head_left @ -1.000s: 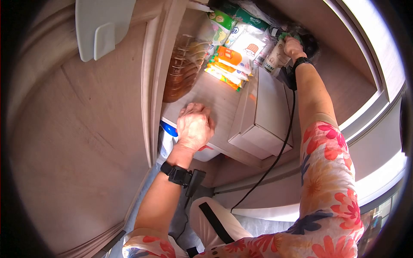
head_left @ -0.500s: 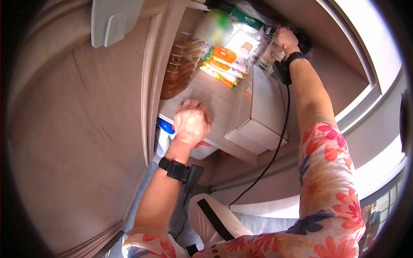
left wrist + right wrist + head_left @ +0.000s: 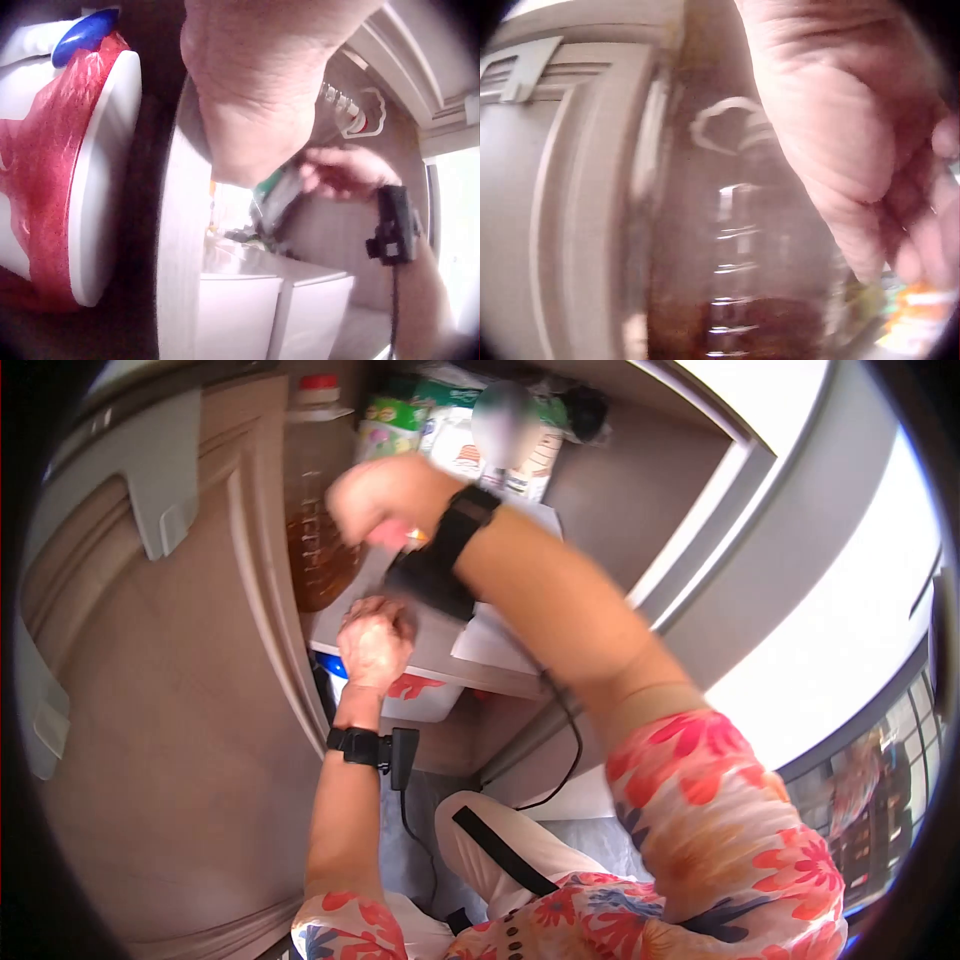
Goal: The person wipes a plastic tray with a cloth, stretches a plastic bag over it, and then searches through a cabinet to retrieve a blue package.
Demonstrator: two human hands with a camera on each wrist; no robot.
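Note:
My right hand, blurred in the head view, hovers over the shelf beside a large clear plastic jug of brown liquid. In the right wrist view its fingers are loosely bent, with nothing visible held in them. The jug stands close by, a pale ring handle near its top. My left hand rests on the shelf near its front edge, fingers bent; in the left wrist view those fingers are hidden behind the hand. Orange and white packets lie beyond the right hand.
A white box lies at the shelf's right. Green packs and a printed white pack stand at the back. Below the shelf is a white container with a red plastic bag. A cabinet door stands at the left.
My right hand has left the printed pack at the back right and swung left and nearer, towards the jug. The left hand stays on the shelf. The head view has turned right.

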